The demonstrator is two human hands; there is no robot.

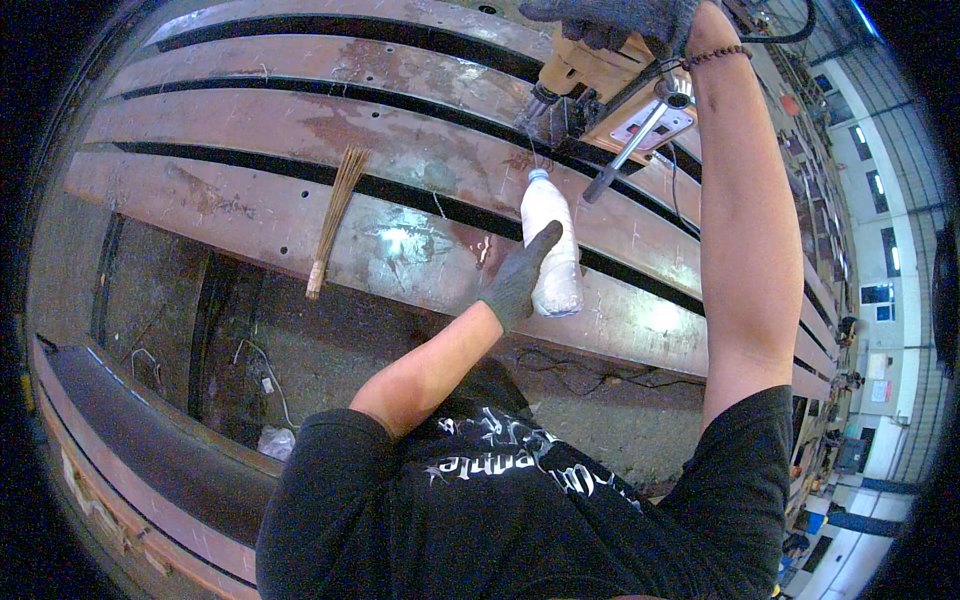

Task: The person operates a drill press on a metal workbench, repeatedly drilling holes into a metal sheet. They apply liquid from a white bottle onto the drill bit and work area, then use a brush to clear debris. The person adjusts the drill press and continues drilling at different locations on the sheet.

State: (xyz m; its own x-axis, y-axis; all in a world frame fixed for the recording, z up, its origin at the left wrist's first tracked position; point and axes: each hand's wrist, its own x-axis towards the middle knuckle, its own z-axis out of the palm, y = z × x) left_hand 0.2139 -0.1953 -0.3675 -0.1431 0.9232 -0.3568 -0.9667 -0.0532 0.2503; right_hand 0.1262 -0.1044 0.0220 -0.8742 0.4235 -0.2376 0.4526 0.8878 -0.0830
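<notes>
My left hand [525, 275], in a dark work glove, is wrapped round a plastic bottle [550, 225] of whitish liquid with a cap on top. The bottle tilts with its top toward a magnetic drill [600, 75]. That yellowish machine stands on the steel beams, its chuck [541, 100] pointing down at the metal, and a feed handle [636, 150] sticks out from its side. My right hand [620, 20], gloved too, lies over the top of the drill with its fingers curled on the housing. The picture's upper edge cuts part of it off.
Long rusty steel beams [240, 205] lie side by side with dark gaps between them; several holes and wet patches mark them. A bundle of thin sticks [335, 220] rests across the nearest beam. Cables lie on the floor below. Another dark beam [150, 430] runs at lower left.
</notes>
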